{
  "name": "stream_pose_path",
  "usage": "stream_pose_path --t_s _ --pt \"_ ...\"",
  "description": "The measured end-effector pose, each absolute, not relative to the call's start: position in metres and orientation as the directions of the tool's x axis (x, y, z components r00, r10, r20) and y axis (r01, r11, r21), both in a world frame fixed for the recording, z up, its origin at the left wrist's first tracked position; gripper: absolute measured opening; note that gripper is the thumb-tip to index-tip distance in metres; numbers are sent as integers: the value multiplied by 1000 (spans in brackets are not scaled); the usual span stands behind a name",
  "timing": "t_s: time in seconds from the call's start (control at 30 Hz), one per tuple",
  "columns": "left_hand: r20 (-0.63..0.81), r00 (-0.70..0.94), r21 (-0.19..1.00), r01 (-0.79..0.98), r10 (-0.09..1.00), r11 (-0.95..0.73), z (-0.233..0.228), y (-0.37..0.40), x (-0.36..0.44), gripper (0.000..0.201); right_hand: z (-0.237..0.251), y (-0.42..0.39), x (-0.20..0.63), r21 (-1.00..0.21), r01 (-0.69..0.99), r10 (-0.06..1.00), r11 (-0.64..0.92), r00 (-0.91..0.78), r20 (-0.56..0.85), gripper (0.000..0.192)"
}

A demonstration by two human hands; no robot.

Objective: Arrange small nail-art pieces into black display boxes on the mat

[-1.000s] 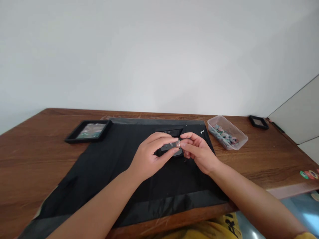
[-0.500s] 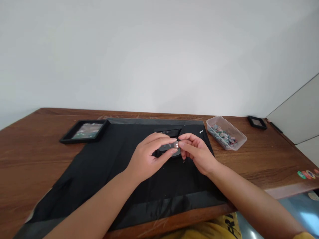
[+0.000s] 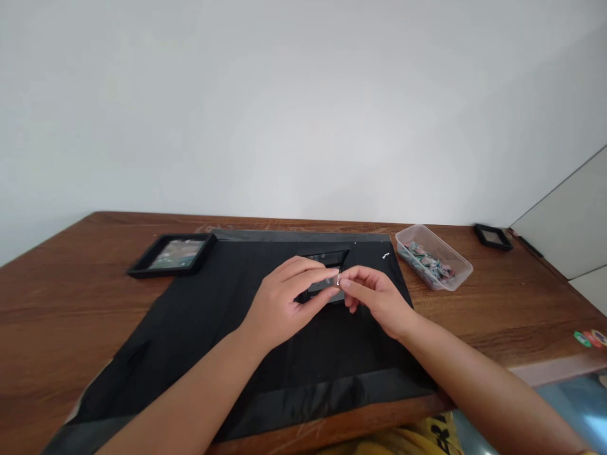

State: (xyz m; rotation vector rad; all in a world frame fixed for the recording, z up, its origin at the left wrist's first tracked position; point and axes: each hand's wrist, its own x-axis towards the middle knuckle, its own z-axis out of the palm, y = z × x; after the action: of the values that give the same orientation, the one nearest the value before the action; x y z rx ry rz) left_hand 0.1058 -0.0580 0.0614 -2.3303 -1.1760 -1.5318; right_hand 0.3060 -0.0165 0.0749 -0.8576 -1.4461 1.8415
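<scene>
Above the middle of the black mat (image 3: pixel 351 354), my left hand (image 3: pixel 289 297) is closed, its thumb and fingertips around a small shiny piece (image 3: pixel 338 281) that looks clear or silvery. From the other side, my right hand (image 3: pixel 372 294) pinches at the same piece with thumb and forefinger, its other fingers curled below. The piece is too small to name. Just under and behind both hands is a black frame (image 3: pixel 336 258) with a glassy inside, mostly covered by my left hand.
A clear plastic tub (image 3: pixel 458 262) with many small colourful bits stands right of the mat. To the left, another black frame (image 3: pixel 134 272) holding a picture overlaps the mat's edge. A smaller black frame (image 3: pixel 493 236) lies far right. A white scrap (image 3: pixel 386 255) rests on the mat.
The view has shifted slightly, so the table sits a little lower and further right. Both hands stay together at the small shiny piece, with small finger shifts.
</scene>
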Motion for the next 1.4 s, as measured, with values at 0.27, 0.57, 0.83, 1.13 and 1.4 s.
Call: stream_pose_path --t_s 0.27,0.57,0.83,1.13,1.4 --pt "872 87 297 686 481 -664 65 -62 103 20 78 -13 306 -973 -23 793 -230 -584 -174 48" --pt "750 -285 567 741 596 -360 55 -49 71 33 74 8 301 -905 275 786 -325 -453 -420 22" --pt "608 -207 660 669 766 -343 37 -32 70 57 78 7 290 -833 512 809 -211 -386 -442 24" --pt "484 -182 722 636 856 -272 37 -28 71 61 74 14 287 -802 593 848 -77 -384 -366 27" --pt "452 -150 725 636 879 -265 43 -33 70 60 81 13 290 -789 612 819 -60 -421 -389 23"
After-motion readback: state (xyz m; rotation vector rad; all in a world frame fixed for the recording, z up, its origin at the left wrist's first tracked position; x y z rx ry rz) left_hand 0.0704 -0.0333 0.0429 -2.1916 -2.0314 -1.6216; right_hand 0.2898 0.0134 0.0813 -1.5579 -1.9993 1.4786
